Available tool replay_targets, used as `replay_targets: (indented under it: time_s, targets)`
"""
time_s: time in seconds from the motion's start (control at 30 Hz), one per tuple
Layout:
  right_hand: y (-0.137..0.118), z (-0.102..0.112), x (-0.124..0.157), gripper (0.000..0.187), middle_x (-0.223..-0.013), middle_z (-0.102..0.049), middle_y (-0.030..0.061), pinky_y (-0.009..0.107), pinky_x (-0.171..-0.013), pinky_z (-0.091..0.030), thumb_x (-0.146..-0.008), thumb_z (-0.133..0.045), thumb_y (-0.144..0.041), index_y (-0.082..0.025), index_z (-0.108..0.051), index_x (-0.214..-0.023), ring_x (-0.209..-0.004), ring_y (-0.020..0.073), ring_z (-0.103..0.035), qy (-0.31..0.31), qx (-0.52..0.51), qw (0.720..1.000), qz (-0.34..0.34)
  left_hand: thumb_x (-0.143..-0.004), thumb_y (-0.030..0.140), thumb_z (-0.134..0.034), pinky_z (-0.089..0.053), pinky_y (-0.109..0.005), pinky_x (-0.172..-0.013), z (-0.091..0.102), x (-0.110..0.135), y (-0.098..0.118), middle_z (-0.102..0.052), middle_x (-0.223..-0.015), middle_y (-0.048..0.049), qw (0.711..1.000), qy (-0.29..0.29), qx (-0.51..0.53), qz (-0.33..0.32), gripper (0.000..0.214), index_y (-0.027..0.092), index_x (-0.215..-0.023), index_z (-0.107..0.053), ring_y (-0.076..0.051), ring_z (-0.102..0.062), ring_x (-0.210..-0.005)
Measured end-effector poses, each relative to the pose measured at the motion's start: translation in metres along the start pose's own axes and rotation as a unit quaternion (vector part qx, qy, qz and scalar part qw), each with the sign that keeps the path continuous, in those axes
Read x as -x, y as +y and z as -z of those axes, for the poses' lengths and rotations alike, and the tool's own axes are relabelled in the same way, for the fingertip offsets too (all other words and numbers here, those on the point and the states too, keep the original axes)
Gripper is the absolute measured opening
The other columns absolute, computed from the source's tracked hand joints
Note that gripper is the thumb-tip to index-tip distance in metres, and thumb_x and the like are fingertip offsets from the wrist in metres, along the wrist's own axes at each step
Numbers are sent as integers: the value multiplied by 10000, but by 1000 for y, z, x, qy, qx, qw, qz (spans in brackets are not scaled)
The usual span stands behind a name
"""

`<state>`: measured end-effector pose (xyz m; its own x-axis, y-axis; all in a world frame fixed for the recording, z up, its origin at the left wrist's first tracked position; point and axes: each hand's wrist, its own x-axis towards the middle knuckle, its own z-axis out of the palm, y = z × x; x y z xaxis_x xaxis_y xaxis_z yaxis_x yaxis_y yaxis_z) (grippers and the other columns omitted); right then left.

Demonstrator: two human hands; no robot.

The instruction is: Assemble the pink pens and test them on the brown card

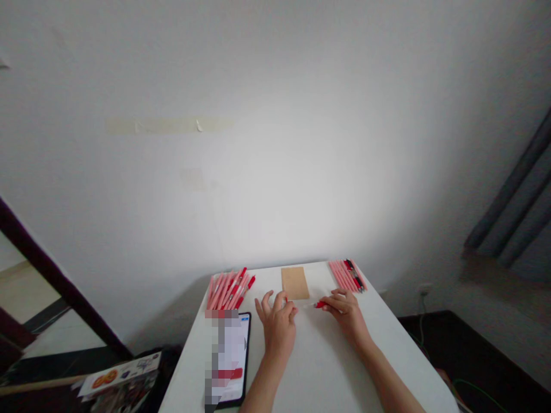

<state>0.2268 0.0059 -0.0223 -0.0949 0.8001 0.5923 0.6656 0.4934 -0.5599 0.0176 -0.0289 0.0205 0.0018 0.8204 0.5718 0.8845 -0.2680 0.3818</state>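
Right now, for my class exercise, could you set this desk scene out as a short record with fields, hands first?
Left hand: fingertips near a small clear piece; exact grip too small to tell
Right hand: pinching a red pen part
Left group: heaped pink and red pens
Right group: row of pens, mostly pink, some dark
Between groups: brown card, lying flat
Beside left forearm: phone, screen lit, partly pixelated
Surface: white table
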Motion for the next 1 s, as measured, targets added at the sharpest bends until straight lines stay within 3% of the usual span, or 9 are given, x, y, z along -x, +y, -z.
replay_targets:
  time_s: [0.67,0.83,1.0]
  targets:
    - [-17,-1,1,131,-835,-737,-20,427,-931,-320,-865,-586,-313,-333,-715,-884,-988,228,-594,56,94,991,78,-804,119,-494,-281,-561,-1041,3,-5,-3,-645,-1006,17,997,-12,77,30,262,220,-607,-635,-228,-425,-1082]
    - [-19,-1,2,127,-840,-732,-24,446,-983,-270,-874,-579,-297,-320,-702,-897,-988,218,-602,57,105,990,77,-820,164,-505,-262,-624,-1055,-2,-3,-6,-648,-1019,6,999,-16,45,23,251,231,-628,-652,-240,-447,-1116]
    - [-15,-4,0,182,-868,-718,13,442,-965,-302,-903,-526,-348,-284,-695,-885,-959,222,-608,58,92,993,43,-848,195,-500,-141,-741,-1051,-9,2,-9,-605,-1209,10,999,9,-24,-23,211,302,-857,-681,-290,-367,-1277]
